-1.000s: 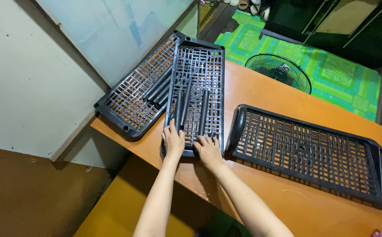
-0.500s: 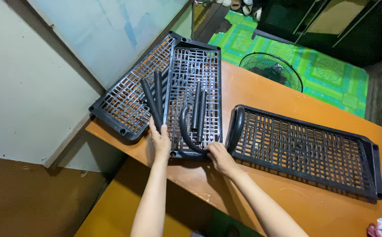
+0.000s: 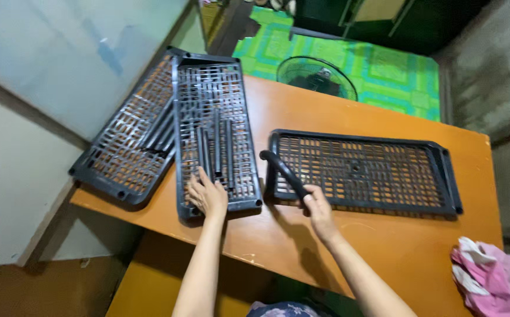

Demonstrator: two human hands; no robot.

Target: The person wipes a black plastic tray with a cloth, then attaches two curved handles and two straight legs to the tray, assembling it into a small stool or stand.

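Compared with half a second ago, the curved black tube (image 3: 284,173) is no longer lying on the middle rack tray (image 3: 214,94); the right hand (image 3: 318,212) is now lifting it clear, holding it raised between that tray and the right rack tray (image 3: 436,170), over the orange wooden surface (image 3: 384,246). The left hand (image 3: 208,196) is still pressing on the near end of the middle tray, where several straight black rods (image 3: 217,147) are lying along its grid. A third black tray (image 3: 123,152) is sitting at the far left, partly under the middle one and hanging over the surface's left edge. Beyond the far edge a fan grille (image 3: 316,76) is standing on a green patterned mat (image 3: 395,70), and a pink cloth (image 3: 492,279) is lying at the near right corner. Nothing is blocking either hand. The right hand is clenching around the tube's lower end; the left hand is resting flat with fingers spread, gripping nothing.
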